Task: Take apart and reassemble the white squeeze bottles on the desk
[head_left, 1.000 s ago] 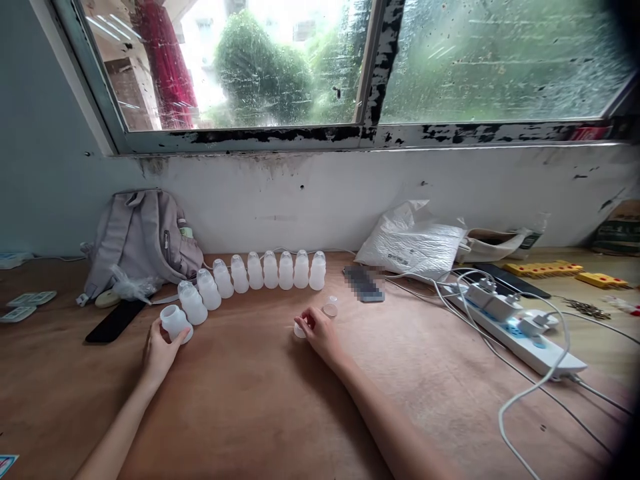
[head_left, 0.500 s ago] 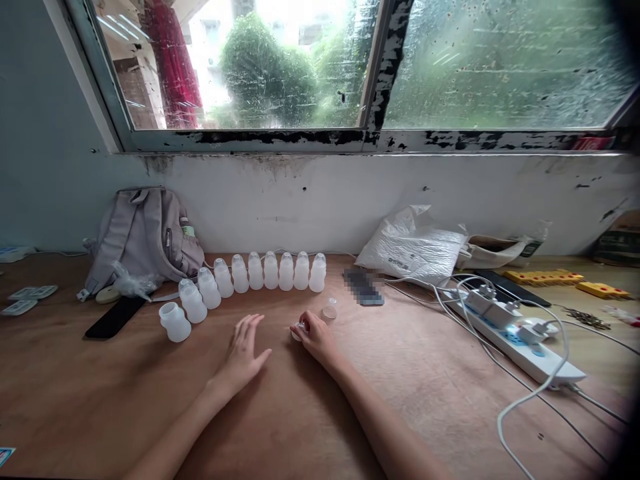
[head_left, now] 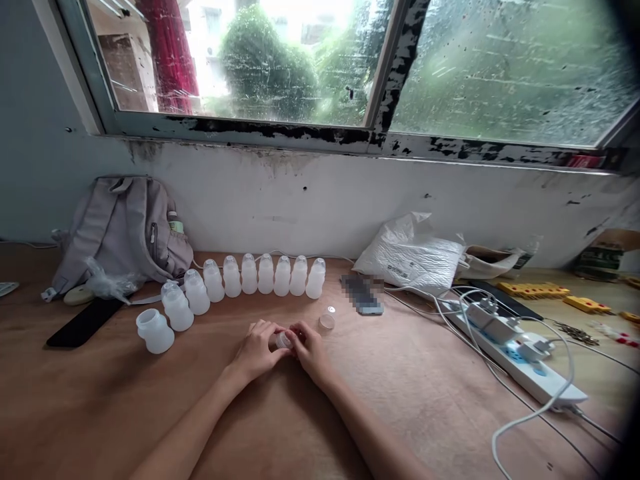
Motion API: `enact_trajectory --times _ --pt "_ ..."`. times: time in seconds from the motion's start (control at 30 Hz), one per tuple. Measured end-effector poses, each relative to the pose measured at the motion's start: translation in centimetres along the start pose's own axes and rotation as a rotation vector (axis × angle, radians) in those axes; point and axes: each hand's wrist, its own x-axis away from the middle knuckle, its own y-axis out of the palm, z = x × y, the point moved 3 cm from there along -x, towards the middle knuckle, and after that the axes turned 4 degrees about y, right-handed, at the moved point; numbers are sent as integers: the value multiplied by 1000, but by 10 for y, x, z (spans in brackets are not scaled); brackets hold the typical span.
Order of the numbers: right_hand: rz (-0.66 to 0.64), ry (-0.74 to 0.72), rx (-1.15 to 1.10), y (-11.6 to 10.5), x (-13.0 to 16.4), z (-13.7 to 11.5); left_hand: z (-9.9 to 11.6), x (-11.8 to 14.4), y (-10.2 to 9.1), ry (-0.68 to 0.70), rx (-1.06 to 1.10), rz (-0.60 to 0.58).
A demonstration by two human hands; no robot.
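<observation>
While the brown table [head_left: 425,413] holds everything up, a gray backpack [head_left: 120,227] sits behind the left end of the bottle row [head_left: 249,276]. A silver bag [head_left: 410,257] lies past the row's right end, and the power strip [head_left: 525,363] lies even farther to the right. The row has nine white bottles with clear tops, all standing up. The open bottle [head_left: 157,335] stands in front of the row's left end, with no top on it. The left hand [head_left: 256,352] has let go of that bottle and come over to meet the right hand [head_left: 311,353], in front of the row's right half. So the bottle stands by itself, and both hands share one little job. A clear cap [head_left: 327,321] sits in front of the row's right end, near the right hand. Both hands have their fingers closed on a tiny clear part [head_left: 283,341]. It is too small and covered to tell its shape.
</observation>
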Motion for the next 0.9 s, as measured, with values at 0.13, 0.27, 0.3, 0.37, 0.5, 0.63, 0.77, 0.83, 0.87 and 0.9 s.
enact_trajectory --times 0.13,0.27,0.3,0.37,0.5,0.63,0.77,0.83,0.87,0.9 --pt "33 126 -175 -3 -4 3 -19 -1 -12 -10 -193 35" --pt "135 97 -53 -10 -5 4 -49 2 -23 -295 -468 133" --pt "129 85 -15 -10 -5 5 -54 4 -26 -362 -531 138" --pt "100 64 38 -8 -3 6 -60 7 -30 -450 -637 136" --pt "61 -2 114 -3 -3 9 -61 10 -35 -456 -729 211" --pt "64 -79 278 1 -7 9 -62 10 -34 -396 -707 270" --pt "51 -167 471 13 -21 7 -68 9 -35 -370 -648 260" --pt "45 -183 519 19 -29 8 -71 8 -36 -350 -629 269" --pt "50 -185 530 22 -32 9 -72 8 -36 -341 -624 280" --pt "58 -186 530 24 -34 9 -73 8 -37 -333 -621 293"
